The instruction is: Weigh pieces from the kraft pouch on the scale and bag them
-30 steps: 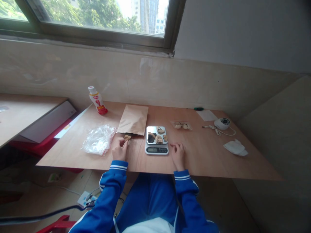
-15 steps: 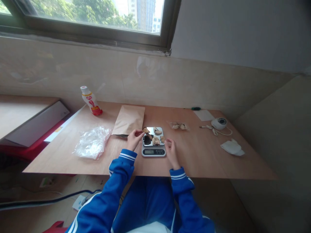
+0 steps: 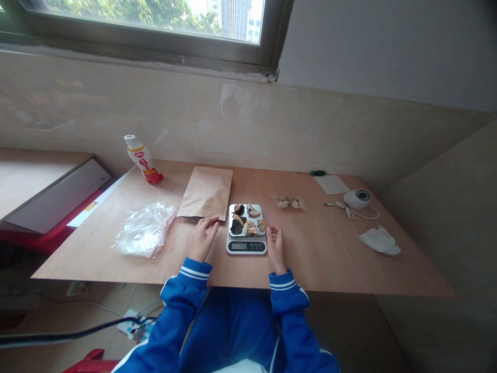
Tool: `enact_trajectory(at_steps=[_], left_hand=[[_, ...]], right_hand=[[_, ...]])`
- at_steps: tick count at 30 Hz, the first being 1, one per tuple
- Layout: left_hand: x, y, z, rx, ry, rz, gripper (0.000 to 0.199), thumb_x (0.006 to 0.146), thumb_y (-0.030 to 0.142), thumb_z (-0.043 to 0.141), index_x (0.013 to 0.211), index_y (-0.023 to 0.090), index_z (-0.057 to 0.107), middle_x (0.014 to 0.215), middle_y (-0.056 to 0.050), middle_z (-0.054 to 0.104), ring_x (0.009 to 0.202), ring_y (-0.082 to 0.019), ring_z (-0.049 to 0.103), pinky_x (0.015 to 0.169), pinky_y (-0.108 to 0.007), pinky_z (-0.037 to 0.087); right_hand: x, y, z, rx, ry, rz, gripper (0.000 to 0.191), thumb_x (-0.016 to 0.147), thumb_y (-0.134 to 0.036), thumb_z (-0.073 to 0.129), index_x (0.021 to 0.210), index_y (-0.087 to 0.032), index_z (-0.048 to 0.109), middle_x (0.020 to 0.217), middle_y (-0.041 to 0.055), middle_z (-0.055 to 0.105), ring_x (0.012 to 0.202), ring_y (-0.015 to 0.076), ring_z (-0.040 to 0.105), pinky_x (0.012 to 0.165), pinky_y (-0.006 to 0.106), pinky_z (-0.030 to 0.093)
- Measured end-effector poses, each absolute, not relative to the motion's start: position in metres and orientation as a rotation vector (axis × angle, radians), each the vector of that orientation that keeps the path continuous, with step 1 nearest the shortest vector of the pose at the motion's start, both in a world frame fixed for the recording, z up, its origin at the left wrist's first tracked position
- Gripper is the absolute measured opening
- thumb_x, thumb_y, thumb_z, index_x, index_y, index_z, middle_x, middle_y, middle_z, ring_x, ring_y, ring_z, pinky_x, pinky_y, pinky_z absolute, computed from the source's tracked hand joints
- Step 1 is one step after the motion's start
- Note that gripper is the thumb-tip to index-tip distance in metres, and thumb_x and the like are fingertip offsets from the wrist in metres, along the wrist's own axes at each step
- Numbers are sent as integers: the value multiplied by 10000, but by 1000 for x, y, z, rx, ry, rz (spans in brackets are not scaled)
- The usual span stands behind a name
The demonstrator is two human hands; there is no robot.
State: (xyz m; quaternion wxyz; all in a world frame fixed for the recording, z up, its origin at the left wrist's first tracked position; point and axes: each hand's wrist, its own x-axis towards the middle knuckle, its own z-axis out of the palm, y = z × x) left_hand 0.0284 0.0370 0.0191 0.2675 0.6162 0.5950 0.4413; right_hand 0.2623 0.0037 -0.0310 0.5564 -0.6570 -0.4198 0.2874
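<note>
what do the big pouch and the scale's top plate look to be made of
Pouch: probably kraft paper, matt, judging by its plain tan surface and soft creases; any lining is unclear. Top plate: likely polished metal, given its silvery, mirror-like shine.

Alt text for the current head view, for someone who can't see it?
A person's left hand and right hand flank a digital scale bearing dried, mushroom-like pieces on a wooden table. Left of the scale: a brown pouch, crumpled clear plastic, a bottle.

Matt brown paper pouch (image 3: 207,193); glossy crinkled clear plastic bags (image 3: 144,229)
</note>
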Motion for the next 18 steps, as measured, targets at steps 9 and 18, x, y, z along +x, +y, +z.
enact_trajectory(at_steps=[9, 18], left_hand=[[-78, -11, 10, 1436, 2401, 1338, 296, 806, 299, 451, 965, 185, 673, 959, -74, 636, 778, -189, 594, 797, -353, 525], [-103, 15, 14, 1654, 2568, 1048, 315, 811, 315, 543, 1081, 197, 652, 1082, -97, 617, 1005, -289, 558, 951, -488, 425]], right_hand=[[264, -3, -31, -1548, -1019, 620, 335, 889, -462, 433, 988, -175, 574, 1023, 107, 633, 813, 196, 597, 736, 339, 498], [264, -3, -29, -1559, -1055, 579, 284, 879, -409, 432, 952, -178, 578, 1018, 111, 630, 881, 220, 596, 758, 361, 491]])
